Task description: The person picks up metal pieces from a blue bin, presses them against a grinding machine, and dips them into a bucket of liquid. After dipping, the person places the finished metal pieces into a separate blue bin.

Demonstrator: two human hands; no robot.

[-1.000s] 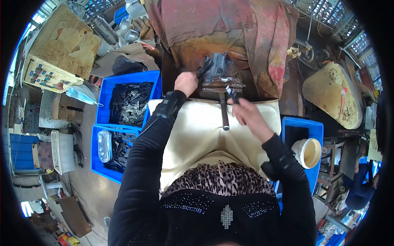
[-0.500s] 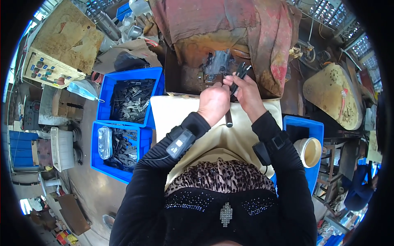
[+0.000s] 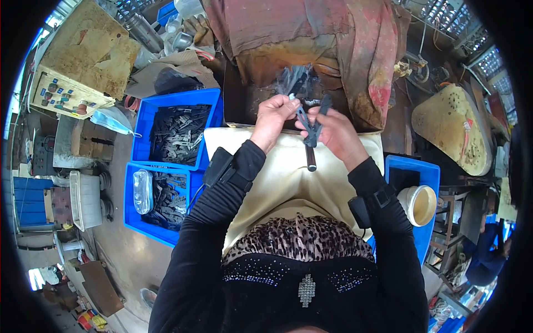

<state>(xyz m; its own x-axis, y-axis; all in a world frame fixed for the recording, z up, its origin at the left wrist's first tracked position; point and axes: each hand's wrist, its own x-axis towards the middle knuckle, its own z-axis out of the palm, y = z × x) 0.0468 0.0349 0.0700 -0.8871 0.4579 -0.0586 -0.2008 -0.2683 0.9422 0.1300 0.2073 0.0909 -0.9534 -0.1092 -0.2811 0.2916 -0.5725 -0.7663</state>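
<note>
My left hand [image 3: 273, 117] pinches the upper end of a slim grey metal piece [image 3: 301, 116] between thumb and fingers. Close beside it, my right hand [image 3: 340, 135] is closed round a few dark flat metal pieces [image 3: 312, 135], one of which sticks up past the fingers. The pieces cross and overlap between my hands, so their exact shape is partly hidden. Below them a dark rod with a bright end [image 3: 311, 158] points toward me over the cream cloth [image 3: 261, 166]. Just beyond my hands, liquid splashes around a metal fixture [image 3: 297, 83] inside a rusty box.
Two blue bins [image 3: 140, 130] with dark metal parts stand at the left, a clear plastic case [image 3: 142, 191] in the nearer one. A blue bin [image 3: 430, 222] holding a cream bucket [image 3: 420, 204] is at the right. Reddish cloth [image 3: 283, 25] drapes over the box; a button panel [image 3: 66, 100] sits far left.
My left hand has moved left and turned, opening a gap between my hands. The metal pieces in my right hand have tilted down toward me, and my right hand has dropped slightly.
</note>
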